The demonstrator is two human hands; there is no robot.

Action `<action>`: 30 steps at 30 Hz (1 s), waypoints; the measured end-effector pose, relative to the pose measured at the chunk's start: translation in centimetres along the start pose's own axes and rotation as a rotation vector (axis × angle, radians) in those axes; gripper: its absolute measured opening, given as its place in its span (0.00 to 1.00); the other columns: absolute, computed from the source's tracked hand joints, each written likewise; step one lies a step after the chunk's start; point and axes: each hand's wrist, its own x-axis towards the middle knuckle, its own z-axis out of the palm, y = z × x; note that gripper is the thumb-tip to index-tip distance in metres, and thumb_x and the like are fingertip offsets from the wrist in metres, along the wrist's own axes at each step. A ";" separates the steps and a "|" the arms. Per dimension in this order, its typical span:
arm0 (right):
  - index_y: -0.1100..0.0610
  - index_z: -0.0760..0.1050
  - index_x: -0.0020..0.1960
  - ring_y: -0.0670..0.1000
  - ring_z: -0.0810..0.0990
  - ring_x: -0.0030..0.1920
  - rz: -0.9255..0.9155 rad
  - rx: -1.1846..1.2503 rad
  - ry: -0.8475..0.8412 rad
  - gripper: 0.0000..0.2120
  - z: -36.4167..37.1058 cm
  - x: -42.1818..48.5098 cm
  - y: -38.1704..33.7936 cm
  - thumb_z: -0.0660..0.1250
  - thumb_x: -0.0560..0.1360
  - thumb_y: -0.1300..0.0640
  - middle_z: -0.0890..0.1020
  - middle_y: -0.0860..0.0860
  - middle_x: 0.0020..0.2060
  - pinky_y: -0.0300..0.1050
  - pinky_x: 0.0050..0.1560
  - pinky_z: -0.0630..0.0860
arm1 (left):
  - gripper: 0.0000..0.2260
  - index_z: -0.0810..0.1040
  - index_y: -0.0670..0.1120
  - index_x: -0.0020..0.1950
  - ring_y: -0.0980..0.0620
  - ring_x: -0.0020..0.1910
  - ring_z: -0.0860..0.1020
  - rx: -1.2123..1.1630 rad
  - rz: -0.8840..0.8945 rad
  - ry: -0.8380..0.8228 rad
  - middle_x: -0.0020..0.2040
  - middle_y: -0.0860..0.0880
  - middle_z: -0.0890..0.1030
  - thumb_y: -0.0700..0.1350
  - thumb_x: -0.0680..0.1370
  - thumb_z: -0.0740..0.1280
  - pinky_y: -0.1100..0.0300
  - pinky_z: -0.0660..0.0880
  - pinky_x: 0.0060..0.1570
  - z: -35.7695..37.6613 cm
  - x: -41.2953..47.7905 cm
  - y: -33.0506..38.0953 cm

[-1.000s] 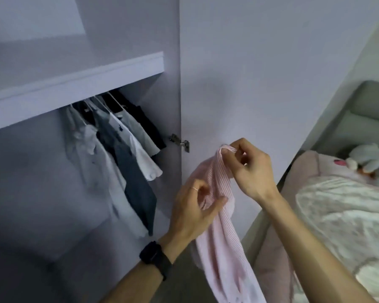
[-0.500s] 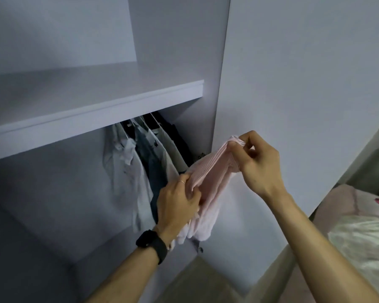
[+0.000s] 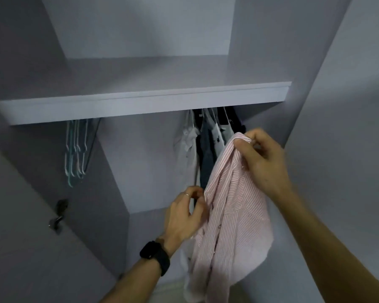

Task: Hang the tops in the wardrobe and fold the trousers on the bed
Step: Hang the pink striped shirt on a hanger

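1. Our right hand (image 3: pixel 260 158) pinches the top of the pink striped shirt (image 3: pixel 232 215); our left hand (image 3: pixel 184 215) grips its edge lower down.
2. The shirt hangs before the open wardrobe (image 3: pixel 140 171), which holds hung tops (image 3: pixel 206 141) and bare hangers (image 3: pixel 76 149) under its shelf (image 3: pixel 140 101).

A pale grey flat shelf board (image 3: pixel 140 103) spans the open grey wardrobe (image 3: pixel 144 171) from side to side. Below the board's front edge, a bunch of thin pale bare hangers (image 3: pixel 76 154) hangs near the left end. A close-packed row of white, dark grey and black hung tops (image 3: pixel 206 145) occupies the right end. The rail is hidden behind the board.
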 end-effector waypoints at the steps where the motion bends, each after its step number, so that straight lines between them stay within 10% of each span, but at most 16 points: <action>1: 0.52 0.71 0.37 0.53 0.72 0.32 0.010 0.024 -0.025 0.13 0.3 0.0 0.1 0.68 0.72 0.44 0.72 0.59 0.30 0.51 0.37 0.73 | 0.06 0.73 0.63 0.56 0.64 0.50 0.79 -0.002 0.001 0.007 0.50 0.65 0.80 0.57 0.81 0.59 0.73 0.71 0.47 0.3 -0.9 0.3; 5: 0.52 0.73 0.38 0.54 0.72 0.31 0.019 0.111 -0.158 0.11 1.8 -0.2 1.2 0.69 0.73 0.47 0.73 0.57 0.30 0.55 0.37 0.73 | 0.20 0.74 0.55 0.63 0.62 0.47 0.77 0.142 -0.132 0.031 0.52 0.60 0.81 0.65 0.77 0.59 0.65 0.74 0.45 0.8 -4.1 -0.5; 15: 0.53 0.73 0.39 0.52 0.72 0.30 -0.004 0.158 -0.322 0.11 3.8 -2.0 2.1 0.68 0.75 0.47 0.73 0.53 0.27 0.55 0.37 0.73 | 0.18 0.78 0.50 0.56 0.44 0.46 0.81 0.504 -0.379 0.112 0.48 0.50 0.83 0.62 0.82 0.58 0.49 0.79 0.45 -4.7 -6.5 -3.1; 22: 0.56 0.75 0.49 0.59 0.79 0.42 -0.408 -0.602 -0.179 0.15 3.9 0.1 4.3 0.62 0.81 0.44 0.77 0.50 0.43 0.47 0.36 0.68 | 0.07 0.78 0.57 0.50 0.53 0.42 0.82 0.431 -0.357 0.463 0.40 0.59 0.81 0.58 0.81 0.62 0.62 0.74 0.38 -15.7 -3.8 -2.1; 30: 0.63 0.72 0.52 0.62 0.82 0.37 -0.625 -0.992 -0.253 0.23 6.3 3.9 4.0 0.52 0.84 0.43 0.81 0.58 0.43 0.48 0.29 0.70 | 0.20 0.80 0.59 0.61 0.44 0.48 0.82 0.975 -0.036 0.294 0.52 0.53 0.84 0.65 0.82 0.53 0.51 0.77 0.44 -25.9 2.0 3.1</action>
